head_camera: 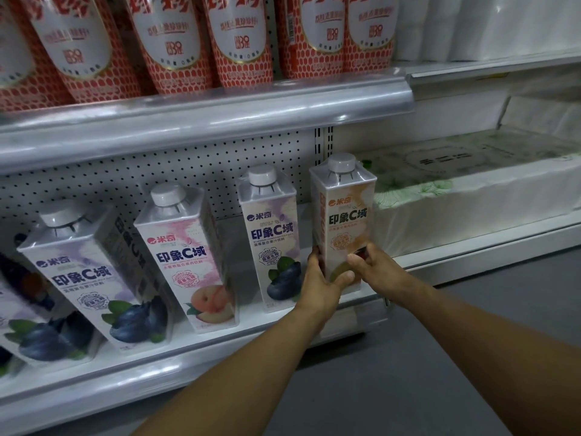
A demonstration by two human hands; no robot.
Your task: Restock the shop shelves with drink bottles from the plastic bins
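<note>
Both hands hold the orange-label bottle [344, 221] low down, left hand [320, 283] wrapping its left edge, right hand [375, 267] on its right. It stands upright at the right end of the lower shelf [220, 344], just beside the blueberry bottle [272, 237]. Seat its base flat, label forward, in line with the row, then release.

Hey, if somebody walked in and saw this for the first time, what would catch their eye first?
Probably both hands, left hand and right hand, holding the orange carton upright at the right end of the lower shelf. Next, the blueberry carton and peach carton beside it, and the red bottles on the shelf above.
</note>
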